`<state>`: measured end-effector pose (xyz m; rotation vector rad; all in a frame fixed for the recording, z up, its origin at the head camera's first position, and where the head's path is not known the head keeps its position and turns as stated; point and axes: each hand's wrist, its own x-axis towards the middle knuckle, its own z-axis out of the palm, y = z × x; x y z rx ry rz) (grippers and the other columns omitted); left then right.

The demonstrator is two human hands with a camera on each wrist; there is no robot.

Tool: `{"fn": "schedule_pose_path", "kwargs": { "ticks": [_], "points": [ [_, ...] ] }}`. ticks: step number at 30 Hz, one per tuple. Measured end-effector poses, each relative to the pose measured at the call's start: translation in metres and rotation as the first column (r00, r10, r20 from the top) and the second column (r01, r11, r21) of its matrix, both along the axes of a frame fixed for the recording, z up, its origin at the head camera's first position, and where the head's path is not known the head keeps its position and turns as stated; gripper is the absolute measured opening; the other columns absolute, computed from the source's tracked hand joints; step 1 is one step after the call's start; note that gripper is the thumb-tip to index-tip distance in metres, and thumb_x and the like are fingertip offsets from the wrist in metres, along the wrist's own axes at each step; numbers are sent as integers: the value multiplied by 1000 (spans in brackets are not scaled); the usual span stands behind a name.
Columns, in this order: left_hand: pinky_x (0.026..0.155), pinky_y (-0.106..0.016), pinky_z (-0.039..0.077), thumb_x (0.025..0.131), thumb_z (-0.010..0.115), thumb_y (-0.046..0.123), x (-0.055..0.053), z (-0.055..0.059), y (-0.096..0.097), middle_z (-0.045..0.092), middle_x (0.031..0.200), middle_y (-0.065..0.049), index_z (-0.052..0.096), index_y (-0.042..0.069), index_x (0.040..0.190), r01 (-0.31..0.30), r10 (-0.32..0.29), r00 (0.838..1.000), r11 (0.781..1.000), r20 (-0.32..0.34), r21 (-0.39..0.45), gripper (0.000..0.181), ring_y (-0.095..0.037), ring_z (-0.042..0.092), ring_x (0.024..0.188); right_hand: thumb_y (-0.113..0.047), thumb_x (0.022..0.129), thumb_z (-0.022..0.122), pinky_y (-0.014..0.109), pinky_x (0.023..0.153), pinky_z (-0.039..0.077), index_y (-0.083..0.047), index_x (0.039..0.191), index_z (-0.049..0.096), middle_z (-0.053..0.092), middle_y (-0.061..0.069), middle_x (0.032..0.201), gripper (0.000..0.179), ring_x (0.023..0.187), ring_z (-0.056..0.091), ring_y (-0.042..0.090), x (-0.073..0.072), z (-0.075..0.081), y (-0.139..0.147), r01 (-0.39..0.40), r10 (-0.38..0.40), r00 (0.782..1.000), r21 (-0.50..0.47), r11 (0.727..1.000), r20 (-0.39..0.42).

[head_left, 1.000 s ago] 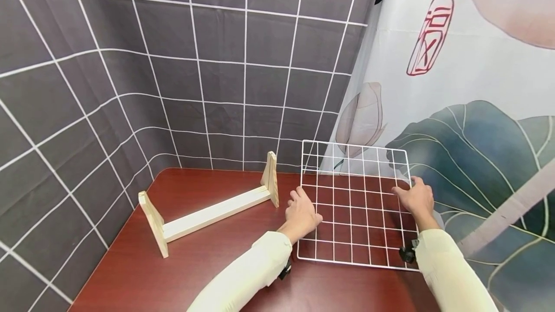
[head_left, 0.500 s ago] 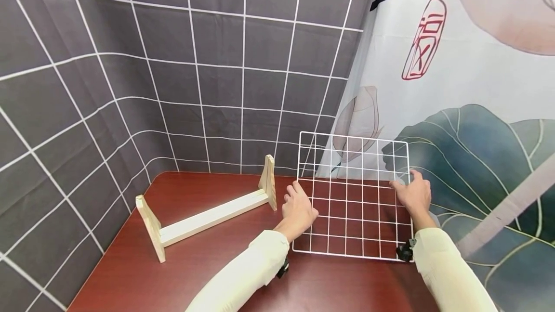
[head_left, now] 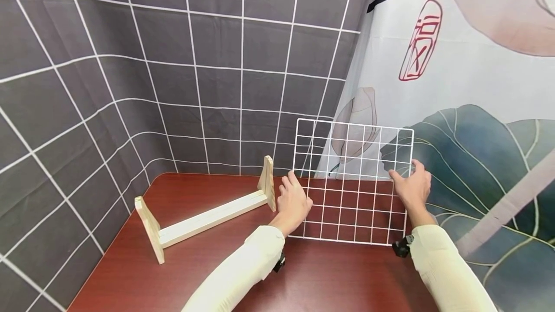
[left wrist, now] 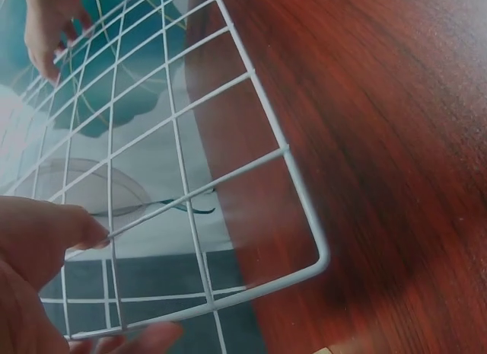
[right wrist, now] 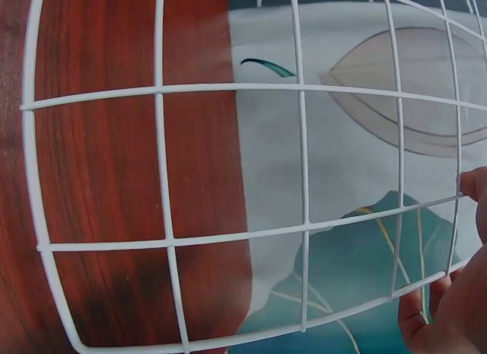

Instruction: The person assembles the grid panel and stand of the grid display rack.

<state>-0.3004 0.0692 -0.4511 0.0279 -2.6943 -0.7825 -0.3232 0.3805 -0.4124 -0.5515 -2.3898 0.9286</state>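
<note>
A white wire grid panel (head_left: 359, 177) stands tilted over the table, gripped at both sides. My left hand (head_left: 294, 204) holds its left edge. In the left wrist view that hand's thumb (left wrist: 87, 226) presses a wire while the fingers curl under the edge rod. On the opposite side my right hand (head_left: 414, 188) grips the right edge, thumb in front and fingers behind, as the right wrist view also shows at its right border (right wrist: 460, 285). A rounded corner of the wire grid panel (left wrist: 285, 150) sits close over the wood surface.
To the left, a wooden stand (head_left: 212, 218) with two upright end pieces and a pale crossbar rests on the reddish-brown table (head_left: 143, 283). Behind the table hangs a dark grey checked curtain (head_left: 221, 85). A white curtain with leaf prints (head_left: 477, 85) hangs at the right.
Both hands have raised the wire grid panel and shifted it slightly left. It now leans more upright, its lower edge farther from me. The wooden stand keeps its place.
</note>
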Motion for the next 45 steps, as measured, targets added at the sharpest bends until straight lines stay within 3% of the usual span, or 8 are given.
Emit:
{"fn": "schedule_pose_path", "kwargs": {
  "ticks": [9,19,27,32,37,45],
  "points": [
    [69,-46,60,78,82,25,-4,4,-6,47,127,-19,30,2,146,1,0,998,1000,-70,19,89,-34,58,106,-40,91,68,56,92,39,-14,158,33,46,25,129,80,114,45,41,1,6,-7,27,-31,996,-44,999,-88],
    [77,-48,58,76,80,22,-8,5,-10,46,131,-20,29,4,148,-25,32,991,998,-128,57,91,-36,56,115,-37,87,71,51,90,37,-18,155,38,47,23,126,78,109,45,37,-1,9,-15,66,-79,981,-77,995,-178],
    [76,-46,57,73,82,22,-12,2,-12,47,124,-17,30,7,148,-36,55,981,994,-186,102,92,-34,57,111,-35,88,71,47,90,36,-19,154,39,45,22,128,75,112,45,36,5,17,-25,65,-91,962,-106,992,-257],
    [75,-46,56,72,84,22,-16,3,-14,48,121,-16,32,9,146,-33,64,970,991,-236,132,92,-35,57,110,-34,88,72,38,86,34,-20,152,41,44,5,113,72,105,43,24,5,20,-29,72,-107,945,-124,990,-309],
    [73,-45,56,71,84,22,-18,6,-15,48,119,-16,32,9,145,-36,74,961,989,-265,145,91,-35,57,110,-33,87,75,31,84,31,-21,149,44,30,-18,102,71,95,36,7,5,22,-30,68,-116,924,-143,987,-364],
    [75,-44,55,69,84,23,-20,10,-16,51,116,-14,35,12,142,-48,98,947,985,-307,165,88,-34,58,105,-33,86,75,25,83,30,-20,150,43,29,-21,101,72,91,33,-2,6,24,-31,54,-116,913,-167,985,-392]
  ]
}}
